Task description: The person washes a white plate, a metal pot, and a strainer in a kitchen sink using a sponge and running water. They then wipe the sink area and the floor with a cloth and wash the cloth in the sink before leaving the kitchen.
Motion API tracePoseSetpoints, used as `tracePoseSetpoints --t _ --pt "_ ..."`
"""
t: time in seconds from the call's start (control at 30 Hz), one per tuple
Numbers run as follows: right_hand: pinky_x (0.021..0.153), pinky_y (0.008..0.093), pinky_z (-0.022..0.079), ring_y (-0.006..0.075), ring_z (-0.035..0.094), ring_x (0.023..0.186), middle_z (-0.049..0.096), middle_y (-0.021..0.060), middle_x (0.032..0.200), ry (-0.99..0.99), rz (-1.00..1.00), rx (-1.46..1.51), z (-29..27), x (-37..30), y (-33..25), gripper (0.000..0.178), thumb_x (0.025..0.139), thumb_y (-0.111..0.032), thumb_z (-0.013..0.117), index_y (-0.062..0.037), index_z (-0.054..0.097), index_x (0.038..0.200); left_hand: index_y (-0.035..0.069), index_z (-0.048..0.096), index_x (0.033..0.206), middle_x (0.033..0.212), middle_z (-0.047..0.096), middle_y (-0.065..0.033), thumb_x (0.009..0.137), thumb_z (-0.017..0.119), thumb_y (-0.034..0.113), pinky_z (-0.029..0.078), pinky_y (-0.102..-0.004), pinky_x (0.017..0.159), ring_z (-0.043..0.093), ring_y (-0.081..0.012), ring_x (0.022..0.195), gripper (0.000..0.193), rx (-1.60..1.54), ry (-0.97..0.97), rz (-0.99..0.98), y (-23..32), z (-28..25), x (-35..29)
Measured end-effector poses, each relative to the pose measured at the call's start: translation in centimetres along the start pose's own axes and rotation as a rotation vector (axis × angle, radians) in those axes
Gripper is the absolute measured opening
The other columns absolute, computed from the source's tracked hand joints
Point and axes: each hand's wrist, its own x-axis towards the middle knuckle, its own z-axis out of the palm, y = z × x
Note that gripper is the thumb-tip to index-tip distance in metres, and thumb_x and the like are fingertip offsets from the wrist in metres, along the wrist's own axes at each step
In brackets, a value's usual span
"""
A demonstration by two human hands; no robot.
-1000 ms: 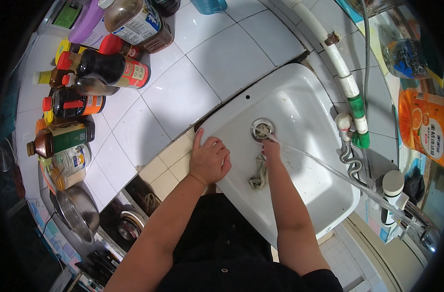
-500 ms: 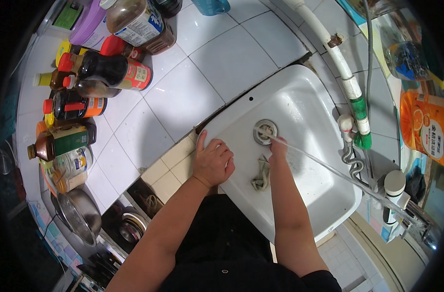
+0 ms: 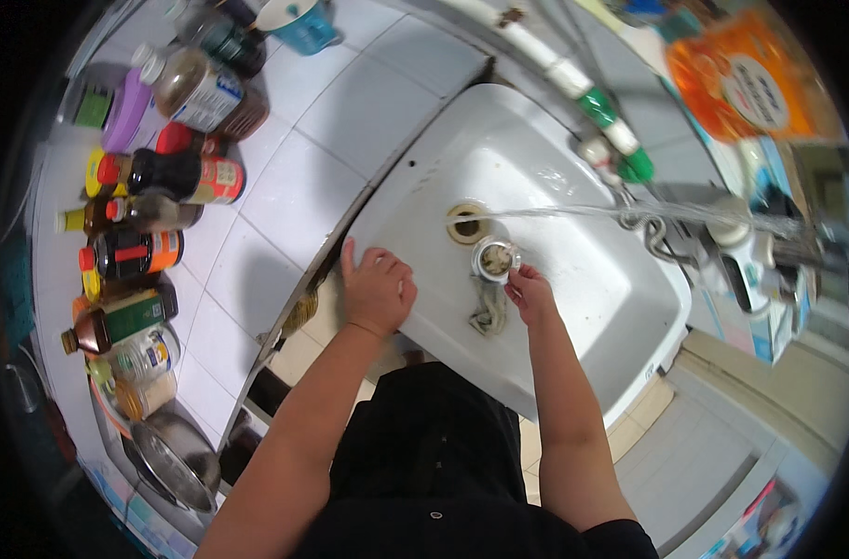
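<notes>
Head view: a row of bottles point(image 3: 159, 245) stands left of the white sink point(image 3: 611, 321), and my left hand point(image 3: 380, 292) lies at the sink's left rim, fingers loosely apart and nothing in them. Inside the sink come the round drain hole point(image 3: 467, 227), a crumpled greyish strip point(image 3: 487, 319) below it, then the metal strainer point(image 3: 477, 263) with pale scraps point(image 3: 497, 259) in it, its edge pinched by my right hand point(image 3: 530, 293); whether it touches the basin floor I cannot tell. From the tap point(image 3: 789, 253) at the sink's right, a water stream point(image 3: 573, 212) crosses to the drain hole.
</notes>
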Motion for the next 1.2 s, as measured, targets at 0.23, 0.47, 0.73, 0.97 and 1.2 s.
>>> tracePoseSetpoints --t 0.23,0.47,0.73,0.97,1.2 --pt "0.074 0.0258 0.046 0.0089 0.051 0.078 0.054 -0.0041 0.083 0.089 -0.068 0.214 -7.1 -10.9 1.3 0.011 0.082 -0.01 0.061 -0.0116 0.054 0.091 0.009 0.061 0.075 0.082 0.058 -0.0042 0.078 0.052 0.018 0.016 -0.053 0.104 0.051 -0.0215 0.094 0.013 0.132 -0.035 0.148 2.0 0.9 -0.9" --pt "0.077 0.0284 0.047 0.0097 0.053 0.084 0.054 -0.0018 0.087 0.073 -0.169 0.466 -15.2 -18.5 2.7 0.012 0.083 -0.01 0.06 -0.0113 0.054 0.093 0.008 0.06 0.078 0.08 0.061 -0.0068 0.082 0.05 0.017 0.041 -0.04 0.08 0.056 -0.0252 0.083 0.014 -0.108 -0.339 0.222 14.7 4.3 -5.5" --pt "0.07 0.0226 0.048 0.008 0.054 0.079 0.056 0.0007 0.089 0.31 -0.382 0.536 -34.1 -23.2 3.7 0.009 0.087 -0.009 0.054 -0.0078 0.054 0.096 0.011 0.06 0.071 0.072 0.06 -0.0052 0.08 0.049 0.015 0.044 -0.0392 0.068 0.056 -0.0261 0.074 0.014 -0.028 -0.212 0.163 22.7 7.8 -8.0" --pt "0.07 0.0222 0.047 0.0081 0.054 0.078 0.057 0.0015 0.087 0.397 -0.367 0.419 -43.8 -20.4 5.4 0.012 0.087 -0.011 0.055 -0.006 0.054 0.098 0.008 0.054 0.064 0.066 0.057 -0.0067 0.079 0.048 0.013 0.043 -0.0388 0.059 0.054 -0.0281 0.066 0.018 -0.002 -0.194 0.157 23.9 7.5 -7.8" --pt "0.066 0.0297 0.05 0.0173 0.059 0.072 0.061 0.0065 0.077 0.483 -0.196 0.316 -44.7 -4.9 8.2 0.012 0.079 -0.012 0.062 -0.0027 0.059 0.085 0.006 0.054 0.062 0.063 0.055 -0.0076 0.079 0.046 0.011 0.042 -0.0385 0.058 0.053 -0.0288 0.063 0.019 0.026 -0.222 0.111 25.2 7.7 -7.2"
